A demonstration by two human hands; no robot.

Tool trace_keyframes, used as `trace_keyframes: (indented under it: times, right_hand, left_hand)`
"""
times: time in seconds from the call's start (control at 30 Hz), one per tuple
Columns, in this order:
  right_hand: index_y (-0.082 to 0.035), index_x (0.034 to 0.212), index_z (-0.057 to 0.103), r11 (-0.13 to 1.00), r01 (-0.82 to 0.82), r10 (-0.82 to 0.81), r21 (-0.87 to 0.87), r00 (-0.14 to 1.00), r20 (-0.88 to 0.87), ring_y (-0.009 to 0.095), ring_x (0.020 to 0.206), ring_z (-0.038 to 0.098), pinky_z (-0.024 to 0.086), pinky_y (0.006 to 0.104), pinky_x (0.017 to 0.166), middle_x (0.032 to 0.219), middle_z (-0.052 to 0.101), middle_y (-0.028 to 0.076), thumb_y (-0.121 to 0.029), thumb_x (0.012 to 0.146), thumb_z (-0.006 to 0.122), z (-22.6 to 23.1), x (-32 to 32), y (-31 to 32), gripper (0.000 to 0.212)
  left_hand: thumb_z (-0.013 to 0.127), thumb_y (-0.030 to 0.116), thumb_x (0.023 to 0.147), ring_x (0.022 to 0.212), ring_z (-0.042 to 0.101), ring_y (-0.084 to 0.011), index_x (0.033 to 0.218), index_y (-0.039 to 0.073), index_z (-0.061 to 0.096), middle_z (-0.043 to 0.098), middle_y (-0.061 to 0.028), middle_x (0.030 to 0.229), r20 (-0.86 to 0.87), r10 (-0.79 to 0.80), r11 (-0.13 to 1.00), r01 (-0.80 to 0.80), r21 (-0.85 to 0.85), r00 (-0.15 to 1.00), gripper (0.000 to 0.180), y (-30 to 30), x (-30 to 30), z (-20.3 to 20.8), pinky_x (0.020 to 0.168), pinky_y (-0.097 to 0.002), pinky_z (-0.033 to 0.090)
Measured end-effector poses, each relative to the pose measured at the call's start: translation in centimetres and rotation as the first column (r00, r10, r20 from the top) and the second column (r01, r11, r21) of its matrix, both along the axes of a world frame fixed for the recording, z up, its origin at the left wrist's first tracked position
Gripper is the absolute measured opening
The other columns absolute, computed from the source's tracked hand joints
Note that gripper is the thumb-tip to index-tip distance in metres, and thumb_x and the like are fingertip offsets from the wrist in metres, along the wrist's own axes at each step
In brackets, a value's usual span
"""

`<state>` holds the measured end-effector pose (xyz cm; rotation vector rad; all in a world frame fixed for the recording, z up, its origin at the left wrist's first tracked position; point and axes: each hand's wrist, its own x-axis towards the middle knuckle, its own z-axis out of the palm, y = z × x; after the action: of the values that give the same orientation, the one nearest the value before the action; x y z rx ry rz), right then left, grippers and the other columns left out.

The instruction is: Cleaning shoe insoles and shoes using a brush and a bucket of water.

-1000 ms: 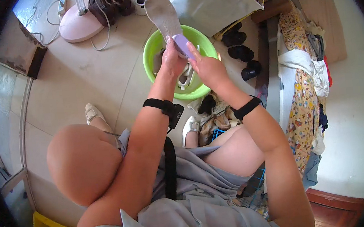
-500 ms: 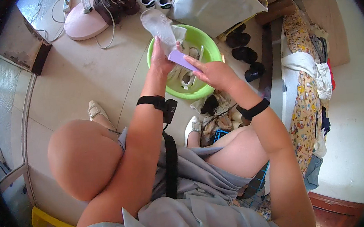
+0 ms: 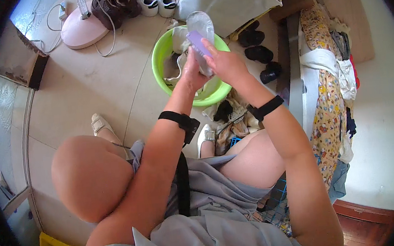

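2 hands work over a green basin [image 3: 156,63] below the fingers, apparently brushing. The left hand [image 3: 192,72] is clamped on a pale insole [image 3: 203,23], grey-white and damp-looking, rounded end beyond the fingers; the right hand [image 3: 227,65] grips a purple brush [image 3: 195,39] over it. Another stroke likely calls for steady pressure.

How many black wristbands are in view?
2: the left wristband, worn behind the left hand, which holds the pale insole; the right wristband, worn behind the right hand, which holds the purple brush. Neither is hidden.
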<state>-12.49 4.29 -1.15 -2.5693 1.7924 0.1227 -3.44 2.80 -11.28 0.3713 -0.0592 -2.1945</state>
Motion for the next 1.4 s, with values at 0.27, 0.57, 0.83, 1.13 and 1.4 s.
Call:
trace_keyframes:
  times: [0.27, 0.57, 0.83, 1.13, 1.4]
  right_hand:
    - [-0.021, 0.137, 0.028, 0.954, -0.151, 0.105, 0.259, 0.978, 0.183, 0.038, 0.068, 0.058, 0.045, 0.0469, 0.061, 0.081, 0.060, 0.021, -0.029, 0.089, 0.044, -0.5, 0.3, 1.9, 0.051]
    - [-0.023, 0.137, 0.026, 0.979, -0.107, 0.096, 0.176, 0.993, 0.073, 0.036, 0.065, 0.058, 0.045, 0.0470, 0.057, 0.075, 0.061, 0.018, -0.031, 0.089, 0.044, -0.9, -0.7, 1.4, 0.052]
    - [-0.021, 0.135, 0.031, 0.986, 0.157, -0.159, -0.058, 0.987, -0.024, 0.036, 0.062, 0.059, 0.046, 0.0466, 0.055, 0.072, 0.062, 0.017, -0.033, 0.089, 0.044, -0.4, -3.0, -1.2, 0.049]
    - [-0.026, 0.138, 0.024, 0.986, -0.039, 0.029, 0.165, 0.997, 0.066, 0.037, 0.067, 0.059, 0.046, 0.0459, 0.060, 0.074, 0.061, 0.020, -0.034, 0.089, 0.045, -0.5, -2.2, 1.0, 0.054]
    - [-0.029, 0.137, 0.025, 0.986, 0.010, -0.004, 0.164, 0.999, -0.041, 0.037, 0.062, 0.058, 0.046, 0.0460, 0.057, 0.069, 0.060, 0.019, -0.035, 0.091, 0.040, -1.1, -2.5, 0.5, 0.049]
  left_hand:
    - [0.022, 0.053, 0.092, 0.081, 0.056, -0.0258, 0.106, 0.011, 0.050, 0.056, -0.0095, 0.090, -0.002, 0.297, 0.945, -0.294, 0.141, 0.955, 0.052, -2.0, 3.3, -3.4, 0.075, -0.0440, 0.048]
    - [0.025, 0.057, 0.090, 0.089, 0.056, -0.0233, 0.110, 0.015, 0.053, 0.057, -0.0044, 0.094, 0.038, 0.138, 0.959, -0.143, 0.245, 0.990, 0.054, -0.8, 0.8, -1.8, 0.080, -0.0393, 0.047]
    - [0.054, 0.057, 0.078, 0.073, 0.053, -0.0132, 0.105, 0.017, 0.053, 0.054, -0.0005, 0.088, 0.156, -0.108, 0.993, 0.099, 0.067, 0.982, 0.048, 0.2, -0.2, -1.2, 0.054, -0.0245, 0.040]
    - [0.041, 0.031, 0.091, 0.092, 0.057, -0.0270, 0.116, 0.004, 0.046, 0.057, -0.0132, 0.103, -0.023, 0.185, 0.965, -0.178, 0.193, 0.982, 0.037, -1.9, 2.6, -2.7, 0.075, -0.0399, 0.047]
    - [0.036, 0.034, 0.094, 0.100, 0.055, -0.0265, 0.119, 0.005, 0.044, 0.056, -0.0117, 0.110, 0.023, 0.195, 0.972, -0.196, 0.128, 0.981, 0.039, -1.5, 0.8, -1.9, 0.085, -0.0433, 0.045]
